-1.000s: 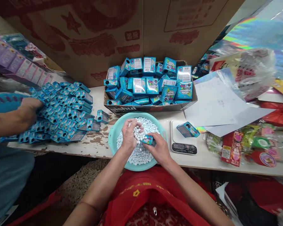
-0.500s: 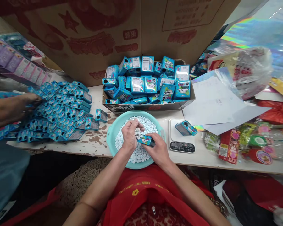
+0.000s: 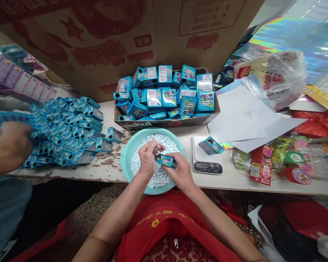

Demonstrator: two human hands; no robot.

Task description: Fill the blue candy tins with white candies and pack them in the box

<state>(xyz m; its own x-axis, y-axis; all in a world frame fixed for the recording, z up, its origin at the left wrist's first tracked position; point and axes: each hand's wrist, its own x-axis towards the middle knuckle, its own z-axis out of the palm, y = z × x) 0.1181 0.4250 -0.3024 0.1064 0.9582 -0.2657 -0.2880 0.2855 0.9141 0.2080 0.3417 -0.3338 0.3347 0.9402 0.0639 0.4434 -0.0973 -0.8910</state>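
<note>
My right hand grips a small blue candy box above a turquoise basin of white candies. My left hand is at the box's left end, its fingers curled around some white candies; the palm is partly hidden. To the right, another blue box lies tilted on a white digital scale. Behind the basin stands a carton filled with blue candy boxes.
Many blue boxes are piled at the left, with another person's hand beside them. A large cardboard box rises at the back. White papers and bagged sweets lie right.
Fewer candies show in my left hand, which now touches the box's end. The other person's hand has moved lower and nearer the camera. The whole view has shifted slightly.
</note>
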